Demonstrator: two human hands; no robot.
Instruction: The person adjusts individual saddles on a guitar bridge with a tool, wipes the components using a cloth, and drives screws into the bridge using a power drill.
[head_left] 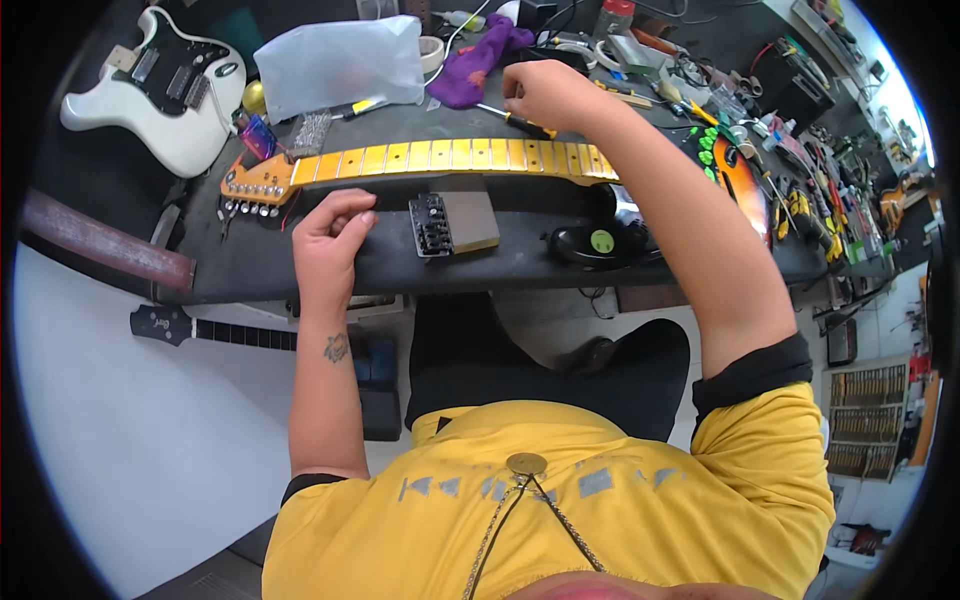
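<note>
My left hand [335,228] is loosely curled above the near side of the bench, below the guitar neck [440,156], with nothing visible in it. To its right lies a guitar tremolo bridge [432,226] with dark saddles, next to a grey metal block [470,221]. My right hand [550,95] reaches across the neck to the far side, its fingers bent down and partly hidden. Just below it lies a screwdriver [530,126] with a black and yellow handle. A purple cloth [478,68] is beside those fingers; whether they grip anything is hidden.
A white guitar body [165,95] lies at the far left, near a translucent plastic bag [340,68]. Loose tools and parts crowd the bench's right side, around a sunburst guitar body [740,180]. A black device [590,244] with a green sticker rests near the front edge.
</note>
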